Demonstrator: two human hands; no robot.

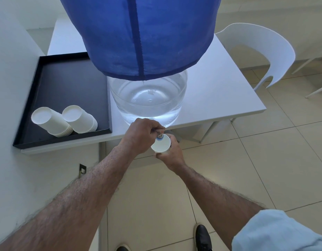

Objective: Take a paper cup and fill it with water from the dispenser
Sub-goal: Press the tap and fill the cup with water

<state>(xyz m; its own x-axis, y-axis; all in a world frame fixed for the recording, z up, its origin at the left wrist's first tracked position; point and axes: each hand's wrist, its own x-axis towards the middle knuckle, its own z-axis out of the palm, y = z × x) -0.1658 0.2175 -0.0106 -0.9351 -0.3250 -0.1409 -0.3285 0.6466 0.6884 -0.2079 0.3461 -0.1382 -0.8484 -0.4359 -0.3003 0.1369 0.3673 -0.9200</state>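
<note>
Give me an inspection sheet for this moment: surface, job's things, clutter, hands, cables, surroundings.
Surface: white table, dry as far as visible.
Job's things: paper cup under the tap of the water dispenser; two cup stacks lying in the black tray.
Clutter: nothing seen.
Hands: left hand on the tap; right hand in a grip around the paper cup.
Cables: nothing seen.
Surroundings: white chair, tiled floor.

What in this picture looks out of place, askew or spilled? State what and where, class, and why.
The two stacks of paper cups in the black tray lie tipped on their sides rather than standing. No spill shows on the table or floor. The right hand holds the cup under the tap, which the left hand works.
</note>
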